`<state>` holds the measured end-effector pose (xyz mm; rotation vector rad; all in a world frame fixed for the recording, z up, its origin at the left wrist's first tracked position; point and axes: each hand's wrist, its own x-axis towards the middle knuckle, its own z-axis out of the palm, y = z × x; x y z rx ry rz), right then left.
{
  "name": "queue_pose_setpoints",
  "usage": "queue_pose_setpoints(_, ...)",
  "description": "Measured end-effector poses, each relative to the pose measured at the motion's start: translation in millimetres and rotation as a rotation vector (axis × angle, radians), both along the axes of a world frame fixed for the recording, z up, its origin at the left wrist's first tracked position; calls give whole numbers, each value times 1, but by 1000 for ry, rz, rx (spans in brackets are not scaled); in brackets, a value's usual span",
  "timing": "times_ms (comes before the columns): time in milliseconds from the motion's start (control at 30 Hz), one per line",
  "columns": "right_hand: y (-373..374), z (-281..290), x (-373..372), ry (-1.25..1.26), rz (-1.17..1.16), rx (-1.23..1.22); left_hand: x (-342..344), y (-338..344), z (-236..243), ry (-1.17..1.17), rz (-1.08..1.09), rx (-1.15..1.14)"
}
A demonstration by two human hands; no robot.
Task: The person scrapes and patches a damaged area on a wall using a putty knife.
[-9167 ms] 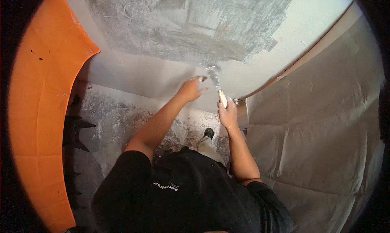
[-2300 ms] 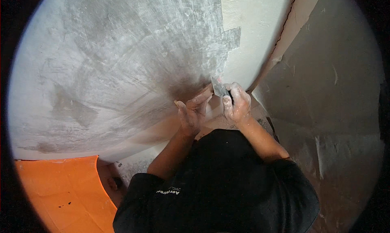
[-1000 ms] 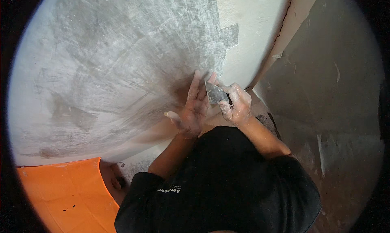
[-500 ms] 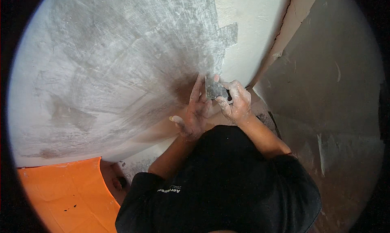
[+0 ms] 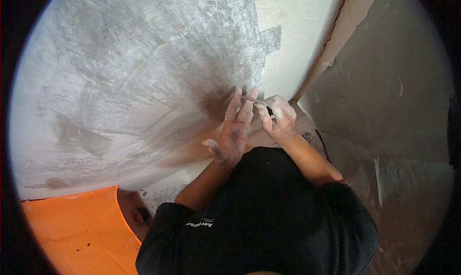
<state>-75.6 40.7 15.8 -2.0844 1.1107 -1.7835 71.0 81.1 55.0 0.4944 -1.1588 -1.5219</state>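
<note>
I am facing a wall smeared with grey plaster, with a bare white patch at its upper right and a tan paper-covered wall meeting it at the corner. An orange sheet is lying below on the left. My left hand is spreading open, fingertips touching the thin putty blade. My right hand is closing around the blade's handle, just beside the wall

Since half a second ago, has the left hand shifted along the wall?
No. The left hand sits by the same dark patch of grey plaster, its fingers spread, touching the scraper blade held by the right hand.
</note>
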Motion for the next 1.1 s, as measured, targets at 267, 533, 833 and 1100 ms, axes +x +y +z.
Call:
queue_pose_setpoints(267, -6, -2, -3, 95, -29, -73, 6, -1, 0, -43, 54, 65)
queue_pose_setpoints(533, -12, -11, -7, -30, -175, 66, 16, -4, -4, -85, 54, 82)
queue_pose_setpoints(833, -5, -8, -6, -86, -98, 36, 12, -10, -12, -46, 67, 42)
queue_pose_setpoints(1100, -3, -6, -3, -552, 62, 589, 11, -19, -9, 186, 2, 118)
